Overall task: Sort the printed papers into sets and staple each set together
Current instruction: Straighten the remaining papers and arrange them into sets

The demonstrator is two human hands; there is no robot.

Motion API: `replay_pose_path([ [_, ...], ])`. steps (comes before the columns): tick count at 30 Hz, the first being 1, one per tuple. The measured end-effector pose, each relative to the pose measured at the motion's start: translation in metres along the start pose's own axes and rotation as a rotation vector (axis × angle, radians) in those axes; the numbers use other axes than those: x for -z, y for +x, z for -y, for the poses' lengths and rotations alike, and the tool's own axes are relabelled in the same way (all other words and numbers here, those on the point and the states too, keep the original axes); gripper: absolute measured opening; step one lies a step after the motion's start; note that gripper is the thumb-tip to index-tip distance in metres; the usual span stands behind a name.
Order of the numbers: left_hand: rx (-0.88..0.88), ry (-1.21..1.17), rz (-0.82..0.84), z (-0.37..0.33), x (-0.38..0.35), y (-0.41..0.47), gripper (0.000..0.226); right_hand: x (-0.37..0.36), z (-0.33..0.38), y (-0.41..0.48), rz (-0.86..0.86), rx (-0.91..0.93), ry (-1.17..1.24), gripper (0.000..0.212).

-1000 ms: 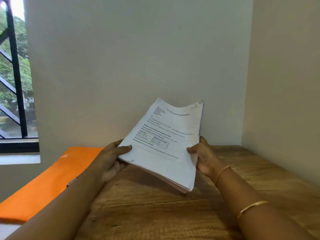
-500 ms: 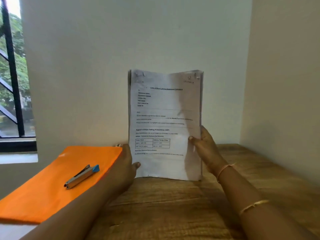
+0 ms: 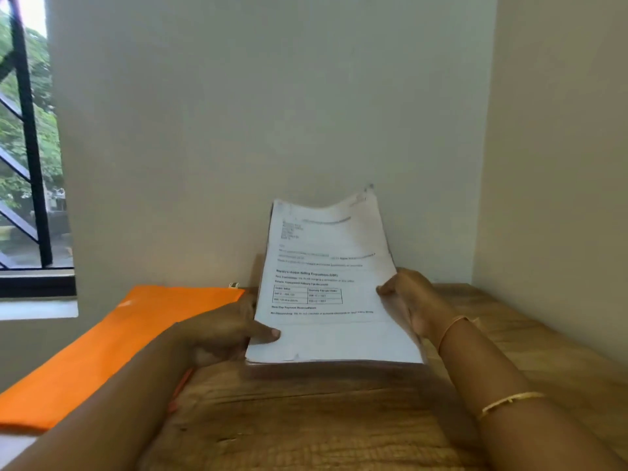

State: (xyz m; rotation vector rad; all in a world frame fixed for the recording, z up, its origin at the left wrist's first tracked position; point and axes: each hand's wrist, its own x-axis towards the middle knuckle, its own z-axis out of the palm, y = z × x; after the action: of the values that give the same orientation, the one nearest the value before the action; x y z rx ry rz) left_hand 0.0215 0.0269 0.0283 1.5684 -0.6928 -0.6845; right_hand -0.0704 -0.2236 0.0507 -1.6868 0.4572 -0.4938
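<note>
Printed papers (image 3: pixel 331 300) look floppy and light; both hands, left (image 3: pixel 227 329) and right (image 3: pixel 413 302), pinch the stack's side edges, best hold imo.

Stack of papers (image 3: pixel 333 300) over table (image 3: pixel 306 419) centre, close before back wall, far edge higher than near edge. Left hand (image 3: pixel 224 331) at stack's left edge, thumb on top sheet. Right hand (image 3: pixel 411 300) at stack's right edge. Folder (image 3: pixel 119 345) on table's left part, left of stack, beneath left forearm. Window (image 3: pixel 27 147) far left, behind folder. Side wall right of table.
</note>
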Motion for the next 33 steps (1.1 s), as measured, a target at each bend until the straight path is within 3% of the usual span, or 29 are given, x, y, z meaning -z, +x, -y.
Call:
replay_pose_path([
  [3, 0.109, -0.001, 0.139, 0.002, -0.001, -0.002, 0.048, -0.002, -0.005, -0.006, 0.079, -0.171, 0.014, 0.012],
  [6, 0.225, 0.015, 0.147, 0.008, -0.004, 0.001, 0.046, -0.008, -0.015, -0.008, 0.104, -0.238, -0.141, 0.009],
  [10, 0.239, 0.104, 0.097, 0.008, -0.008, 0.004, 0.045, -0.014, -0.015, -0.007, 0.106, -0.201, -0.436, 0.020],
  [13, 0.235, 0.079, 0.045, 0.006, -0.012, 0.003, 0.035, -0.015, -0.013, -0.007, 0.128, -0.173, -0.535, 0.012],
  [18, 0.205, -0.350, -0.097, 0.014, -0.020, 0.010, 0.026, -0.008, -0.020, -0.004, 0.119, -0.214, -0.265, 0.007],
  [23, 0.054, -0.376, -0.252, 0.007, -0.017, 0.011, 0.035, 0.001, -0.018, 0.000, 0.255, -0.281, 0.087, 0.020],
  [28, -0.261, -0.396, -0.522, 0.010, -0.012, 0.020, 0.041, 0.001, -0.004, 0.000, 0.331, -0.249, 0.816, 0.049],
  [31, -0.404, -0.363, -0.711, 0.014, -0.013, 0.024, 0.043, -0.028, -0.004, -0.008, 0.364, -0.215, 0.789, 0.049],
  [33, -0.453, -0.265, -0.816, 0.017, -0.017, 0.025, 0.042, -0.054, -0.007, -0.017, 0.371, -0.213, 0.661, 0.035],
])
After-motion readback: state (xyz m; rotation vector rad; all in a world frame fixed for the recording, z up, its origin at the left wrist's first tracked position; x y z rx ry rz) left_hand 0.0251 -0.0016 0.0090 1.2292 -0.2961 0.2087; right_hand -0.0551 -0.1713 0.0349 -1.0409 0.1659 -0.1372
